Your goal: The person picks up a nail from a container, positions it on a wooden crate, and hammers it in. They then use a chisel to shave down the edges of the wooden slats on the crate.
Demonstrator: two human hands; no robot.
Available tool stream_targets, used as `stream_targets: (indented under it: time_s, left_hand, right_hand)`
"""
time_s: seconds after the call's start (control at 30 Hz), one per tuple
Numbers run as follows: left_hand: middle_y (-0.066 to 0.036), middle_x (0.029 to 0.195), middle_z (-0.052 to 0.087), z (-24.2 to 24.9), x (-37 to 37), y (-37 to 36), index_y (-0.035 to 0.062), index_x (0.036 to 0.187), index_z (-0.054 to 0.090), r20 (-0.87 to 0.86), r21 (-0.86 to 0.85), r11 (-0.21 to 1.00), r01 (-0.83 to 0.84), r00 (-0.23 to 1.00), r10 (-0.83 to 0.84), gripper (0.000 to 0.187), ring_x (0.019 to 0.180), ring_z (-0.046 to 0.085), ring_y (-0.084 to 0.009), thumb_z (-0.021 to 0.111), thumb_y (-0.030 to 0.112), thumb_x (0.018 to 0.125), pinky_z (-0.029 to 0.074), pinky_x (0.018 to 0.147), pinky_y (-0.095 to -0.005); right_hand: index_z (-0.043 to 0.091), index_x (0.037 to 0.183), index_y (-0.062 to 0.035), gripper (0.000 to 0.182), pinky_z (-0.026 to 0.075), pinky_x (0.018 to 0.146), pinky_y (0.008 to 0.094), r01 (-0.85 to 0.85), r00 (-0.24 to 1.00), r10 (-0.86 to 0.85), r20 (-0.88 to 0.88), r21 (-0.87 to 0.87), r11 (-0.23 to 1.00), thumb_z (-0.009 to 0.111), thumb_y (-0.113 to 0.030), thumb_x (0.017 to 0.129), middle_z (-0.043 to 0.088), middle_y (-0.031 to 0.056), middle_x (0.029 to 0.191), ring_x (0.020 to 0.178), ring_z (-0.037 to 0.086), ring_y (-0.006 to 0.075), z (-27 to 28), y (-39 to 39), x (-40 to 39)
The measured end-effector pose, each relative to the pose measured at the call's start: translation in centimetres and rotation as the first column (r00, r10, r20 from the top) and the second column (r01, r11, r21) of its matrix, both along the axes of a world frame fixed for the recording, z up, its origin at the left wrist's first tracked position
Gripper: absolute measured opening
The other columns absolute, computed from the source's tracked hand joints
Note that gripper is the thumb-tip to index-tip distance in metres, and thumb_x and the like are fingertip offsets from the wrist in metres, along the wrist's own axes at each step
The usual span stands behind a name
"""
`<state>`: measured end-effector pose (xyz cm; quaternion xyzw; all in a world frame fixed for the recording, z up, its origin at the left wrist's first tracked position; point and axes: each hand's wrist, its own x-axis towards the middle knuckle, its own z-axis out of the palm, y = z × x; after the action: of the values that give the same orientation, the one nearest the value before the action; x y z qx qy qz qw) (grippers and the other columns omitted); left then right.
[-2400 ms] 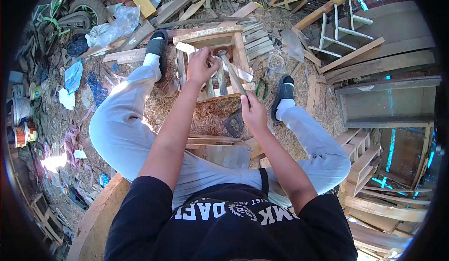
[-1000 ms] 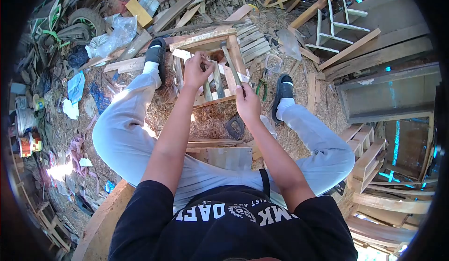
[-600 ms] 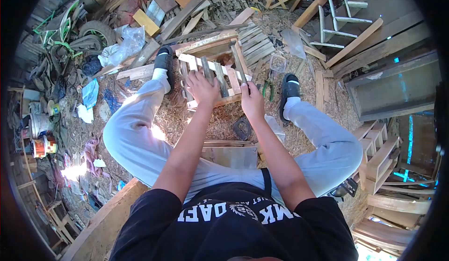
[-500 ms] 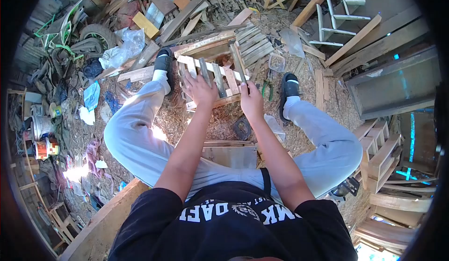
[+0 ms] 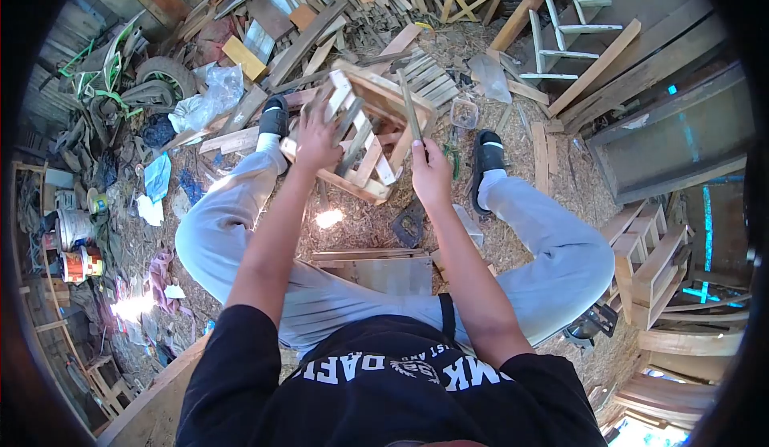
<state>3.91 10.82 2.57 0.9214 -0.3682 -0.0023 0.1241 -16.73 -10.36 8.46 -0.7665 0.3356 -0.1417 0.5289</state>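
Between my feet a wooden crate (image 5: 364, 188) with slatted sides stands tilted on the ground. My left hand (image 5: 318, 138) lies on its left side, fingers spread and slightly blurred over the slats. In my right hand (image 5: 431, 167) is the lower end of a narrow wooden strip (image 5: 409, 106), which points up and away along the crate's right side. My right fingers are wrapped round that strip.
Green-handled pliers (image 5: 456, 161) lie right of the crate. A dark square object (image 5: 409, 224) and boards (image 5: 372, 275) are nearer me. A plastic container (image 5: 464, 113), a slat stack (image 5: 428, 77), scrap wood (image 5: 308, 42) and a plastic bag (image 5: 220, 86) lie beyond.
The crate has turned and tilted, its near edge now lower in view. My left hand has moved left and slightly up. My right hand still grips the strip.
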Motion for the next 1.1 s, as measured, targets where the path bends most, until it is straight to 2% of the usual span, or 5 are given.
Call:
stream_targets:
  time_s: [0.43, 0.53, 0.6, 0.73, 1.1]
  left_hand:
    - [-0.021, 0.174, 0.04, -5.7, 5.1, 2.8, 0.0074, 0.142, 0.07, -0.128, -0.193, 0.967, 0.164, 0.973, -0.19, 0.063, 0.164, 0.034, -0.0413, 0.076, 0.028, 0.083, 0.024, 0.136, -0.0557]
    - [-0.028, 0.167, 0.046, -6.8, 4.1, 2.9, 0.0093, 0.151, 0.061, -0.213, -0.381, 0.922, 0.065, 0.965, -0.156, 0.064, 0.161, 0.038, -0.0435, 0.07, 0.033, 0.092, 0.022, 0.134, -0.0612]
    - [-0.034, 0.165, 0.047, -5.6, 1.0, 0.9, 0.0033, 0.152, 0.055, -0.324, -0.502, 0.788, -0.356, 0.922, 0.21, 0.059, 0.161, 0.038, -0.0473, 0.062, 0.032, 0.102, 0.023, 0.133, -0.0618]
    - [-0.029, 0.178, 0.029, -4.5, -3.8, -4.0, -0.0002, 0.169, 0.035, -0.117, -0.109, 0.698, -0.708, 0.706, 0.698, 0.068, 0.169, 0.02, -0.0451, 0.045, 0.038, 0.114, 0.014, 0.135, -0.0647]
    - [-0.021, 0.185, 0.015, -4.9, -4.4, -6.1, 0.0098, 0.178, 0.025, -0.127, -0.024, 0.599, -0.8, 0.597, 0.792, 0.069, 0.172, 0.005, -0.0404, 0.035, 0.041, 0.117, 0.002, 0.135, -0.0661]
  right_hand:
    - [0.072, 0.115, 0.0, 0.036, 0.046, 0.06, 0.0359, -0.058, 0.987, 0.104, -0.125, 0.325, 0.944, 0.061, -0.034, 0.116, 0.061, 0.0026, 0.071, 0.062, 0.058, 0.013, 2.1, 3.3, -5.3]
    - [0.072, 0.116, -0.0005, 0.037, 0.047, 0.06, 0.0366, -0.075, 0.982, 0.115, -0.147, 0.253, 0.965, 0.06, -0.035, 0.116, 0.062, 0.004, 0.071, 0.061, 0.058, 0.0146, 0.8, 3.4, -5.0]
    - [0.071, 0.12, -0.0019, 0.036, 0.049, 0.061, 0.0378, -0.096, 0.978, 0.136, -0.158, 0.237, 0.967, 0.06, -0.036, 0.116, 0.063, 0.0062, 0.072, 0.062, 0.061, 0.0166, 0.5, 3.5, -4.7]
    - [0.071, 0.124, -0.0039, 0.034, 0.051, 0.064, 0.039, -0.123, 0.954, 0.18, -0.24, 0.234, 0.964, 0.059, -0.035, 0.116, 0.064, 0.0084, 0.072, 0.065, 0.064, 0.0191, 0.9, 3.5, -3.5]
    - [0.068, 0.126, -0.0085, 0.034, 0.055, 0.078, 0.0525, -0.392, 0.849, 0.331, -0.411, -0.073, 0.917, 0.059, -0.039, 0.114, 0.074, 0.0246, 0.092, 0.088, 0.072, 0.0484, 1.7, 1.0, -0.5]
